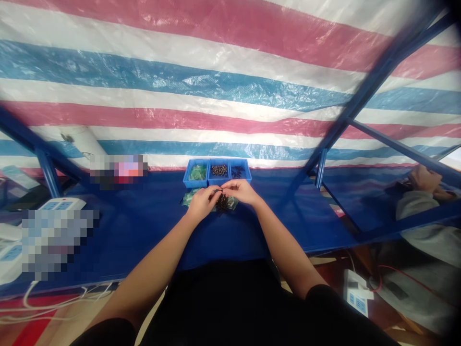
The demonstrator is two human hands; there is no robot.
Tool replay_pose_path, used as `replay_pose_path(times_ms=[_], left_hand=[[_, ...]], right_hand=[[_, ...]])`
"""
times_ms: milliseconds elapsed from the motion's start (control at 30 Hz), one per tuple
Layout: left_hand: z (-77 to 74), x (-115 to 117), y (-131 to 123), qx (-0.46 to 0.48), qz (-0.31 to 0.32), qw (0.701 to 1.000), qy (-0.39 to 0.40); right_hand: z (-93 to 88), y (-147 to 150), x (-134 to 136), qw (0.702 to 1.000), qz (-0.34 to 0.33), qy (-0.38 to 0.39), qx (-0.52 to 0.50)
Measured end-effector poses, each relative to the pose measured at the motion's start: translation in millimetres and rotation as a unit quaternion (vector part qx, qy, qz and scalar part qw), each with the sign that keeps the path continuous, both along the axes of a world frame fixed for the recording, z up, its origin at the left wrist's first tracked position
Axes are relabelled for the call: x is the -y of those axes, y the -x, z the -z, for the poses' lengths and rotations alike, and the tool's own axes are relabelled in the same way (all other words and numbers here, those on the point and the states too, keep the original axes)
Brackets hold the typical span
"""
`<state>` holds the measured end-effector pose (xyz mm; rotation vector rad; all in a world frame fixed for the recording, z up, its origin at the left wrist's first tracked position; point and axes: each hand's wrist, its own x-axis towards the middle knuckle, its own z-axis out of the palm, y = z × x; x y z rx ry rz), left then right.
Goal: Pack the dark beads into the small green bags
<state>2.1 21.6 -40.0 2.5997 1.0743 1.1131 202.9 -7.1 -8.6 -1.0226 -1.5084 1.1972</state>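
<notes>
My left hand (202, 203) and my right hand (242, 191) meet just in front of three blue bins. Fingers of both are pinched together around a small dark piece (219, 190), too small to make out. Beneath them lies a pile of small dark brown parts (223, 205) on clear and greenish plastic bags (188, 197). The left bin (196, 183) holds greenish bags, the middle bin (218, 181) holds small dark and brassy parts, and the right bin (248, 176) holds dark pieces.
The blue tabletop (144, 230) spreads around my arms. Power strips (68, 204) with white cables stand at the left. Blue metal posts (320, 168) rise on both sides before a striped sheet (216, 115). At the right edge another person's hands (425, 180) and grey sleeve show.
</notes>
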Motion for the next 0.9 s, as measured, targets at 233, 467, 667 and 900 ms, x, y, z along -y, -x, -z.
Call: replay_pose_path(times_ms=[233, 467, 667, 900], left_hand=[[0.9, -1.7, 1.1, -0.006, -0.001, 1.0, 0.003], [1.1, -1.1, 0.9, 0.009, 0.002, 0.999, 0.032], [3.3, -1.6, 0.5, 0.023, -0.003, 1.0, 0.019], [1.2, -1.6, 0.9, 0.014, 0.004, 0.999, 0.041]], right_hand=[[2.8, 3.2, -0.4, 1.0, -0.019, 0.007, -0.005], [5.0, 8.5, -0.1, 1.0, 0.007, -0.027, -0.011], [3.9, 7.2, -1.4, 1.0, 0.016, -0.02, -0.012], [9.7, 7.3, -2.5, 1.0, 0.011, -0.025, -0.013]])
